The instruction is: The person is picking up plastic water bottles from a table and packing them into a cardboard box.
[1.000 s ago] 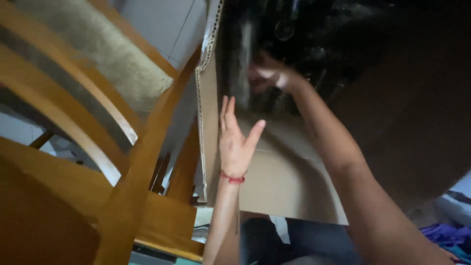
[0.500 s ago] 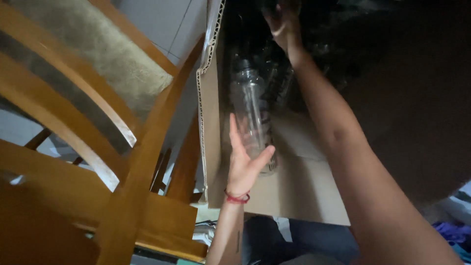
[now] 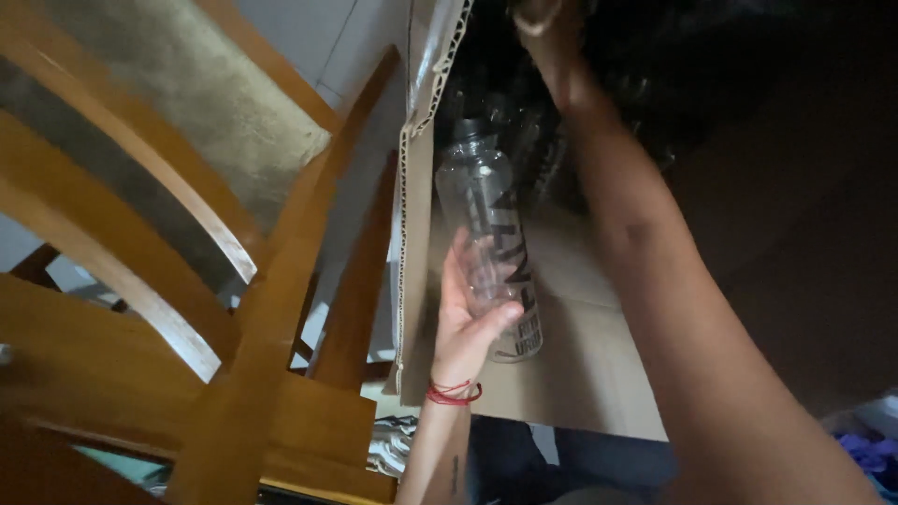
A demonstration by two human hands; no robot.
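The clear plastic bottle with dark lettering stands tilted inside the open cardboard box, close to the box's left flap. The left hand, a red thread bracelet on its wrist, wraps its fingers and thumb around the bottle's lower half, holding it. The right hand reaches deep into the dark upper part of the box among more bottles; it is cut off at the frame's top edge, so its grip cannot be told. A wooden chair stands just left of the box.
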